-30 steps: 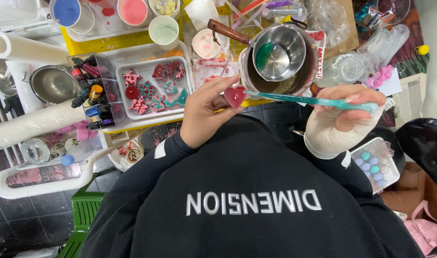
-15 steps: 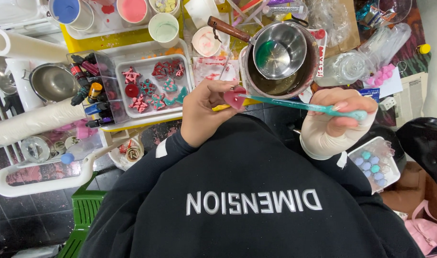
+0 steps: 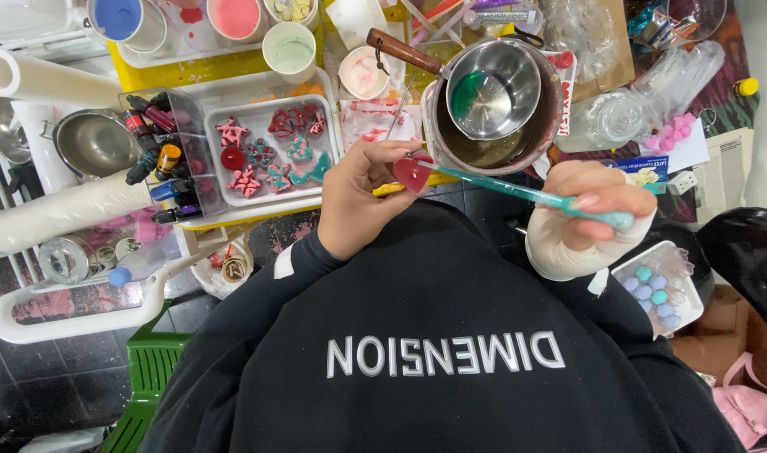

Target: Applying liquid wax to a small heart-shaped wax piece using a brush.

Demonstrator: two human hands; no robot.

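My left hand (image 3: 362, 197) pinches a small red heart-shaped piece (image 3: 413, 173) between thumb and fingers, held just in front of the table edge. My right hand (image 3: 589, 214), wrapped in a white bandage or glove at the palm, grips a teal paintbrush (image 3: 526, 194). The brush tip rests on the top of the heart. Behind the hands stands a brown-handled saucepan (image 3: 517, 138) with a smaller steel pot (image 3: 494, 91) inside it, green liquid at its side.
A clear tray (image 3: 270, 197) with several red and teal pieces sits left of the hands, with dye bottles (image 3: 161, 164) beside it. Cups of blue, pink and green paint (image 3: 289, 50) line the back. A white box of round teal and pink pieces (image 3: 656, 285) lies at right.
My right hand has drawn in toward my body and lowered. The brush tip has come onto the red heart, which stays in my left hand.
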